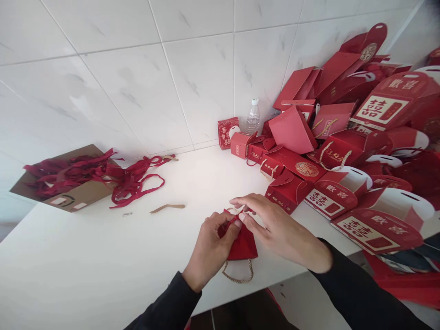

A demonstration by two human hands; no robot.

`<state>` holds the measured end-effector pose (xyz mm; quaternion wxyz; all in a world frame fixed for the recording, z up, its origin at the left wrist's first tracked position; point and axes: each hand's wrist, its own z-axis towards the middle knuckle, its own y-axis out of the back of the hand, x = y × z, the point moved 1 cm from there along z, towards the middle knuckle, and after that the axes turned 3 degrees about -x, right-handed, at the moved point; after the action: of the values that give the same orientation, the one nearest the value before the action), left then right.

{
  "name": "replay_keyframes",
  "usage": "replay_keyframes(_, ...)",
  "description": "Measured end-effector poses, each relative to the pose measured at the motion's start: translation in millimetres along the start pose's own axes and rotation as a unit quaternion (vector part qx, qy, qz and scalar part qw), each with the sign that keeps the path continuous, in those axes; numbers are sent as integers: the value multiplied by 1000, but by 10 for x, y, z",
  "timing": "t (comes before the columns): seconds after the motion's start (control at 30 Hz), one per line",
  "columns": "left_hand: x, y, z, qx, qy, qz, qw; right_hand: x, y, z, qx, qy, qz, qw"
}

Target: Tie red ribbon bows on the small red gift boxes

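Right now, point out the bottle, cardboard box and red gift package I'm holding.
Bottle (252, 121): head view, clear body.
Cardboard box (90, 194): head view, front wall.
Red gift package (244, 246): head view, lower part.

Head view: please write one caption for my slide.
Left hand and right hand meet at a rope-handled red box near piled red boxes.

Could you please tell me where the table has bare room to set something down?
The widest bare patch of table lies at the near left, between the carton and the left hand. A smaller one lies farther back, between the ribbons and the boxes. The right side, where the boxes are piled, is crowded.
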<state>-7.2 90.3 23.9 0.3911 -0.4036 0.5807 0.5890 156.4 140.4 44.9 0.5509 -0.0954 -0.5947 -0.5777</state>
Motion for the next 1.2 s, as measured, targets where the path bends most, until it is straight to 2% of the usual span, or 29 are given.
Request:
replay_keyframes(0.13,6,7,19,4,34,-46,998,-52,-20,5,25,-58,14,998)
replay_keyframes(0.3,17,9,30,-11,64,-82,995,-71,-40,5,-7,-63,19,998)
replay_keyframes(0.5,23,17,7,2,47,-61,997,-86,-78,28,38,-71,-5,997)
replay_keyframes(0.67,27,11,5,-18,61,-74,995,-75,-115,-7,16,-66,-15,998)
replay_keyframes(0.87,31,-14,-15,-37,80,-110,990,-72,-137,-69,2,-115,24,993)
replay_keyframes(1.1,25,-59,-51,-73,70,-114,988,-76,-183,-111,-4,-186,124,975)
replay_keyframes(1.2,32,-76,-55,-82,67,-117,987,-60,-186,-106,-19,-188,129,974)
